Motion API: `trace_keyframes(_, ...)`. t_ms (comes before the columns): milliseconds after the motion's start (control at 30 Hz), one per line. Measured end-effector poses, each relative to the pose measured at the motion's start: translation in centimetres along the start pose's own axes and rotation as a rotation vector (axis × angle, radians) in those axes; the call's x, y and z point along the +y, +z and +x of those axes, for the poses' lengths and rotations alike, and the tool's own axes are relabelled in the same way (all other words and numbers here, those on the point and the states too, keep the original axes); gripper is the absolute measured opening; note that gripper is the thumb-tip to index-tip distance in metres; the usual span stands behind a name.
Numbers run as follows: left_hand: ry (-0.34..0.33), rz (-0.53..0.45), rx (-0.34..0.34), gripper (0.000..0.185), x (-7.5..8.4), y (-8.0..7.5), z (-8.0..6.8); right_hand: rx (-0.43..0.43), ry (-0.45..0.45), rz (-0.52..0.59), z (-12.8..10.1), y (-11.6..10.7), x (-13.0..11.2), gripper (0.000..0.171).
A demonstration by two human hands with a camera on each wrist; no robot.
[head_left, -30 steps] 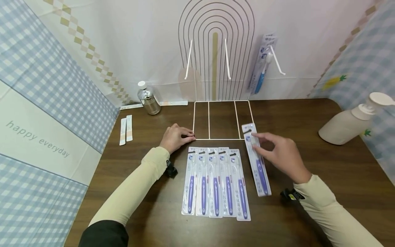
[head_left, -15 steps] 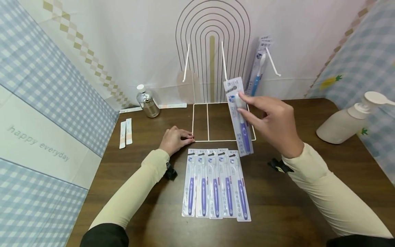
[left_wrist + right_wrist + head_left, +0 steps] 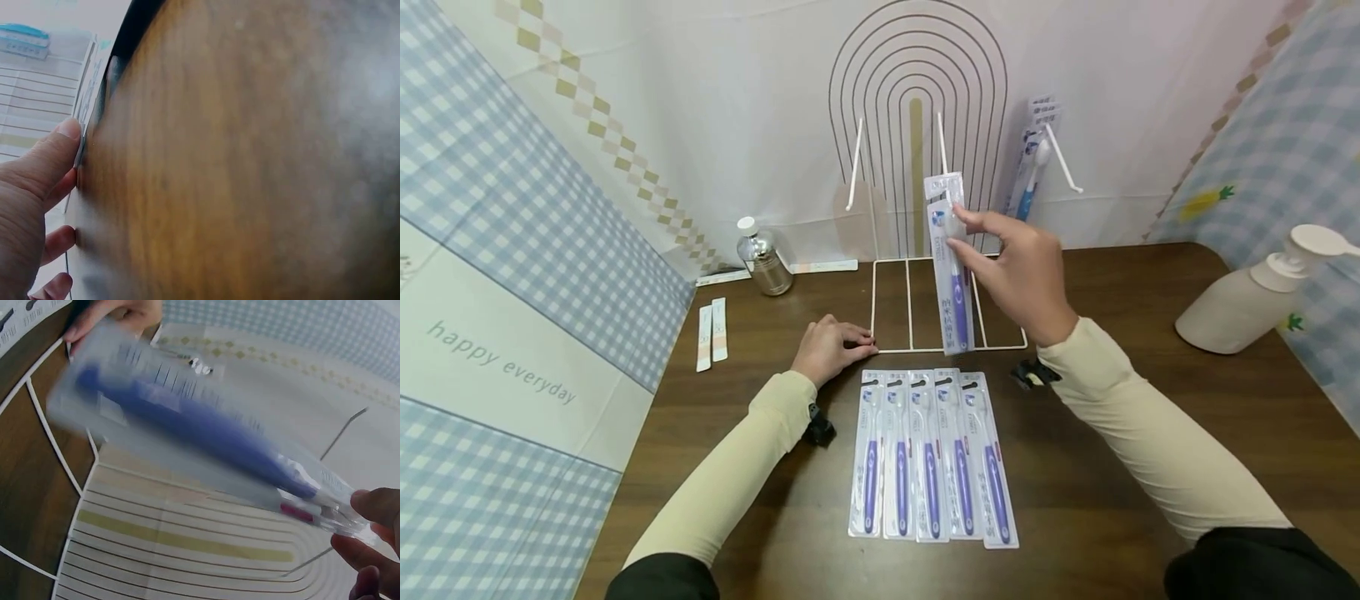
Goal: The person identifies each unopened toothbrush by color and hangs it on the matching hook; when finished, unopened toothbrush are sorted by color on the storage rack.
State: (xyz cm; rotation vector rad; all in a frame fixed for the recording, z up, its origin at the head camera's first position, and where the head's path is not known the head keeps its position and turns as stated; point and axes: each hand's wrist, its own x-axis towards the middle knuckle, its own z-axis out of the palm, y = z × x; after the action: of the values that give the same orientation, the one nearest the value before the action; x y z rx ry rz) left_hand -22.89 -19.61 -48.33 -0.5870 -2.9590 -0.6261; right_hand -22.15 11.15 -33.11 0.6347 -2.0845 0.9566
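While right hand (image 3: 1026, 275) lifts toothbrush pack (image 3: 950, 262), upright

Purple-handled toothbrush in clear blister pack (image 3: 951, 267), white wire rack (image 3: 925, 250) w/ dark brown wood table (image 3: 1112, 275) (blue-white gingham side walls (image 3: 1285, 133)).

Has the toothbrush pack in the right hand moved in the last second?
Yes. The toothbrush pack was lifted off the table by the right hand and carried back-left, up against the wire rack.
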Motion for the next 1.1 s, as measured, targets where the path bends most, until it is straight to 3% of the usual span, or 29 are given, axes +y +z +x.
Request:
trace_keyframes(267,0.015,0.016,0.002,0.019,-0.1,0.0,0.2,0.044,0.119,-0.026,3.2,3.7,3.4,0.033)
trace_keyframes(667,0.017,0.016,0.000,0.020,0.2,0.1,0.2,0.033,0.286,-0.091,6.7,6.7,6.5,0.036)
trace_keyframes(1100,-0.019,0.005,-0.019,0.020,-0.1,-0.1,0.2,0.034,0.295,-0.099,7.6,7.9,7.7,0.045)
